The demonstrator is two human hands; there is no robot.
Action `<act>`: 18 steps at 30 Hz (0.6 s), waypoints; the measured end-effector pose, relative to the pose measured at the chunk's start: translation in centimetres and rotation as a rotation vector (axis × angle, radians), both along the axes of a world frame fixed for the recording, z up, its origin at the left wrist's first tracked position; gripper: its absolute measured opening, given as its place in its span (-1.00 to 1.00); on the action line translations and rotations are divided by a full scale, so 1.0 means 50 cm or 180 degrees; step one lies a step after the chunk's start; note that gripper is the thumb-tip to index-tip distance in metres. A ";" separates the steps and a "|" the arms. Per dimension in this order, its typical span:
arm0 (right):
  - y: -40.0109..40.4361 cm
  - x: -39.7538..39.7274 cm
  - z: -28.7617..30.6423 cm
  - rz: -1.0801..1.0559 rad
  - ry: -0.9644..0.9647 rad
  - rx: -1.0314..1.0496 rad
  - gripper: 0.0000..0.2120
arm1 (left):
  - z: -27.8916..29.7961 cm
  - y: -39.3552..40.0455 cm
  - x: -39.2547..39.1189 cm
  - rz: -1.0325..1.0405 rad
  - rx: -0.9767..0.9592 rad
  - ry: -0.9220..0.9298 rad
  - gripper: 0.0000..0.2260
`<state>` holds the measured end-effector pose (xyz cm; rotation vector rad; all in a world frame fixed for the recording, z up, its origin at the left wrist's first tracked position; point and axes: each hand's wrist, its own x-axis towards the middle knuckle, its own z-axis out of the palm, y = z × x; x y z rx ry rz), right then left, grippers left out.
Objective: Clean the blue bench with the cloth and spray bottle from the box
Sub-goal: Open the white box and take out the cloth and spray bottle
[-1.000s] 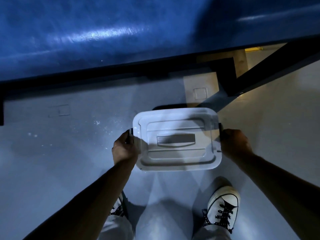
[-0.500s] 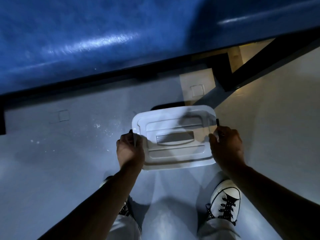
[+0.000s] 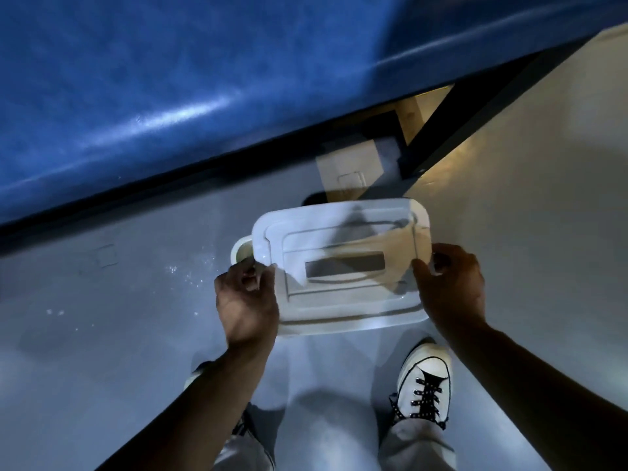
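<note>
While the left hand (image 3: 245,302) and right hand (image 3: 450,287) pinch the short ends of the box lid (image 3: 343,270), its long axis runs left-right. At the left, the box (image 3: 238,253) rim shows beneath the lid, so the lid appears to sit offset to the right.

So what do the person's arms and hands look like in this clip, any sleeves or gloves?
Both forearms are bare as far as the frame shows; no sleeves visible. The left hand and right hand are bare too: no gloves. No watch, rings or bands are visible in this dim light.
</note>
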<state>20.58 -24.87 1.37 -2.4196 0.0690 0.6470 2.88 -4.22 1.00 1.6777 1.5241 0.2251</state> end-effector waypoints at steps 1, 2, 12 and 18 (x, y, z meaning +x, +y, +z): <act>-0.022 0.017 0.004 -0.0099 0.0004 0.0026 -0.67 | 0.010 -0.011 0.029 -0.0160 0.0047 0.0048 -0.78; -0.044 0.034 0.009 -0.0211 -0.0007 0.0042 -0.67 | 0.022 -0.026 0.063 -0.0308 0.0076 0.0090 -0.79; -0.288 0.165 -0.024 -0.1346 0.0177 0.0003 -0.79 | -0.009 -0.209 0.393 -0.1521 -0.0164 0.0090 -0.62; -0.381 0.178 -0.118 -0.1851 0.0670 -0.0063 -0.77 | -0.130 -0.284 0.488 -0.1931 -0.0736 0.0531 -0.58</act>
